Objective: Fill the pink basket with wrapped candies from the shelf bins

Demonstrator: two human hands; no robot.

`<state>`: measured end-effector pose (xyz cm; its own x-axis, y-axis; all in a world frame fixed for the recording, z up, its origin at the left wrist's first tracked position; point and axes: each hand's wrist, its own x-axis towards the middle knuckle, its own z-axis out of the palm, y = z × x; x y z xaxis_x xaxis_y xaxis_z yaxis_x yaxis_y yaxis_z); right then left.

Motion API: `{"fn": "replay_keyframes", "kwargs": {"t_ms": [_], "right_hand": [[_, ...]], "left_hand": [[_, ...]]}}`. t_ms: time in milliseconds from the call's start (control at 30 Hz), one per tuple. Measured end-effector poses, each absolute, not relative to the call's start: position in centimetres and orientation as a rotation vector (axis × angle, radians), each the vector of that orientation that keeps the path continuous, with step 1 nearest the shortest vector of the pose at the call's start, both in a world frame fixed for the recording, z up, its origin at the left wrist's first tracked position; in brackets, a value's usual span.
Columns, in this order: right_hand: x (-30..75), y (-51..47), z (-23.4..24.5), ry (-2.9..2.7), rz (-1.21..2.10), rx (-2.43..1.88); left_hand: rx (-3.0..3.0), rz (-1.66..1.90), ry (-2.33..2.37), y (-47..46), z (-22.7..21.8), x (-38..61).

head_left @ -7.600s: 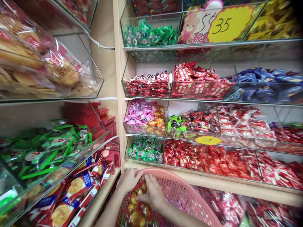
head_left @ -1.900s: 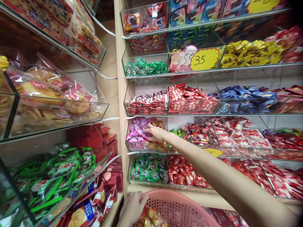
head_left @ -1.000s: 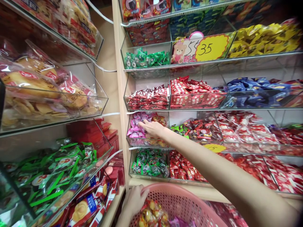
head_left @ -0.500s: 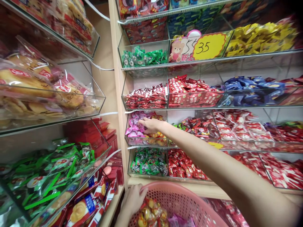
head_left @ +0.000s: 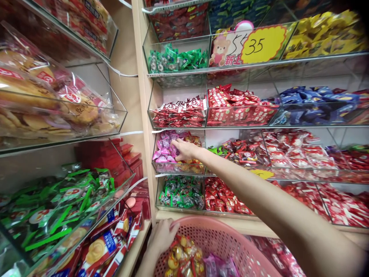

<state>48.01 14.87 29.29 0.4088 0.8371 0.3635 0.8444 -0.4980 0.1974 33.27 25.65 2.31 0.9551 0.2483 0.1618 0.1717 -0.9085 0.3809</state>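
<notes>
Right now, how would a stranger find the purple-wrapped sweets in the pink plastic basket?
At bottom centre, the left hand is on the pink perforated plastic basket. Inside, right of the golden round sweets, lie the shiny purple-wrapped sweets, set apart by their colour.

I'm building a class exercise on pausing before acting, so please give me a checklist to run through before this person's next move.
1. Left grip on the pink basket: ok, it holds the rim.
2. Right grip inside the clear bin: ok, at the purple packets.
3. Packet secured in the right grip: cannot tell, the contact is hidden.
4. Room in the basket: ok, bare wall shows above the gold sweets.
5. Basket supported underneath: cannot tell, its underside is out of view.
6. Lower price tag uncovered: not ok, the right forearm overlaps it.
</notes>
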Motion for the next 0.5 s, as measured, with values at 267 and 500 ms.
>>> {"fn": "replay_keyframes", "kwargs": {"t_ms": [267, 500], "right_hand": [[49.3, 14.4, 27.8, -1.558, -0.673, -2.336], [50.1, 13.7, 27.7, -1.384, -0.531, -1.869]], "left_hand": [[2.724, 0.28, 0.317, 25.7, 2.4, 33.2], [2.744, 0.266, 0.317, 25.8, 2.1, 33.5]]}}
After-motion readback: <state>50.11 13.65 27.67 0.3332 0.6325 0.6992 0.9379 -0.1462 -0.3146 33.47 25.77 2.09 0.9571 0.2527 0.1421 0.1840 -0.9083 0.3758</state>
